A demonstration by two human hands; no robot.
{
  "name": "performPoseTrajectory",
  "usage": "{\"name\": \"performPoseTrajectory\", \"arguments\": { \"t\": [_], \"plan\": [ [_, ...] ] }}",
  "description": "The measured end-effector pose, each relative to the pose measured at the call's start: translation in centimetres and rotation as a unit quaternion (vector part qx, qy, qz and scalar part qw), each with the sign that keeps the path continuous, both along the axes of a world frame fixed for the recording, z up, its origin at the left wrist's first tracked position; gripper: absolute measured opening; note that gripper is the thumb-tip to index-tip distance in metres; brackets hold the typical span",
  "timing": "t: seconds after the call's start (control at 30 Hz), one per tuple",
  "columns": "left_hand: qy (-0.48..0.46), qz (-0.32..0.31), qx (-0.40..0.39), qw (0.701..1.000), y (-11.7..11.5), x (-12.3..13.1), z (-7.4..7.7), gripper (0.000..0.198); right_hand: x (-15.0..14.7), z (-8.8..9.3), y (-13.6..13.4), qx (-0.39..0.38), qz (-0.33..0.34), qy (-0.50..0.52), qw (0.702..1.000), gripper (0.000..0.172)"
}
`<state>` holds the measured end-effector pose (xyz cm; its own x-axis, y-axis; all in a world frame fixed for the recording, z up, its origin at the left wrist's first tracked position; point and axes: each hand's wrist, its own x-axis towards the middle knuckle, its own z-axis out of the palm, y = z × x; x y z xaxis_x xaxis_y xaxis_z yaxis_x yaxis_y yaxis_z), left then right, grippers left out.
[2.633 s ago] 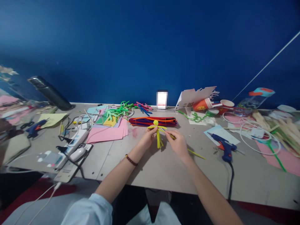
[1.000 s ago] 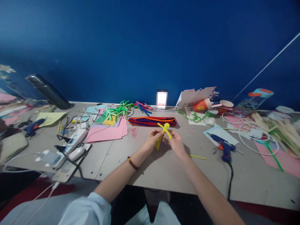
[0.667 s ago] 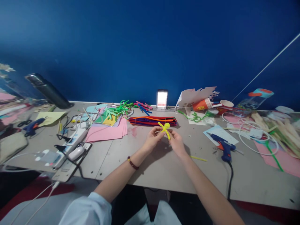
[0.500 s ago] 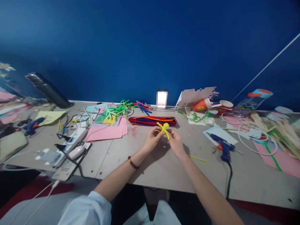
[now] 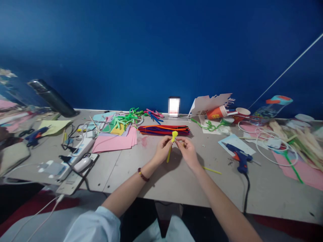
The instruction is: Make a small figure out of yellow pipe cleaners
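A yellow pipe cleaner figure [image 5: 175, 134] with a round, balled top is held between both hands above the table. My left hand [image 5: 164, 148] pinches it from the left, and a straight yellow length hangs down beside those fingers. From the right, the fingertips of my right hand [image 5: 187, 151] close on the figure just below its ball. My fingers hide part of its middle. A bundle of red, orange and purple pipe cleaners [image 5: 164, 130] lies just beyond my hands. Near my right forearm rests a loose yellow pipe cleaner [image 5: 212, 170].
On the right, a blue glue gun [image 5: 239, 156] lies partly on light blue paper. To the left are pink paper sheets [image 5: 114, 143], a white power strip [image 5: 80, 151] and a phone [image 5: 73, 181]. Paper cups [image 5: 217, 112] and green pipe cleaners [image 5: 128, 117] lie toward the wall.
The yellow figure has turned in my fingers. Its ball has moved a little left, and a straight length now points down toward me where crossed limbs showed before.
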<state>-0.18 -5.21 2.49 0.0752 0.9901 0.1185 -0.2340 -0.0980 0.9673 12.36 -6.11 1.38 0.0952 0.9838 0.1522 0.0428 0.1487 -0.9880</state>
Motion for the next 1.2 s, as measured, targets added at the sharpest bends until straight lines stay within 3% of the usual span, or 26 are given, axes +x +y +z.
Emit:
{"name": "performPoseTrajectory", "arguments": {
  "t": [0.2,0.4,0.6,0.77,1.0,1.2],
  "plan": [
    [-0.100,-0.067,-0.122,0.985,0.4,0.0,0.0,0.029,0.2,-0.2,-0.1,0.019,-0.024,-0.046,0.998,0.030],
    [-0.167,-0.133,-0.167,0.963,0.4,-0.1,0.0,0.026,0.0,0.3,-0.5,0.023,-0.049,-0.051,0.997,0.027],
    [-0.137,-0.126,-0.145,0.972,0.3,-0.6,-0.3,0.025,0.2,1.1,-1.0,0.080,-0.077,-0.098,0.989,0.022],
    [-0.121,-0.046,-0.068,0.989,0.5,-0.4,0.2,0.026,0.1,1.4,-1.2,0.098,-0.093,-0.143,0.980,0.020],
    [-0.097,-0.064,-0.054,0.992,0.5,-0.5,0.7,0.029,0.4,0.8,-1.1,0.177,-0.146,-0.260,0.938,0.020],
    [-0.133,-0.118,-0.118,0.977,1.1,-1.1,0.7,0.021,0.6,0.4,-0.9,0.252,-0.171,-0.347,0.887,0.016]
  ]
}}
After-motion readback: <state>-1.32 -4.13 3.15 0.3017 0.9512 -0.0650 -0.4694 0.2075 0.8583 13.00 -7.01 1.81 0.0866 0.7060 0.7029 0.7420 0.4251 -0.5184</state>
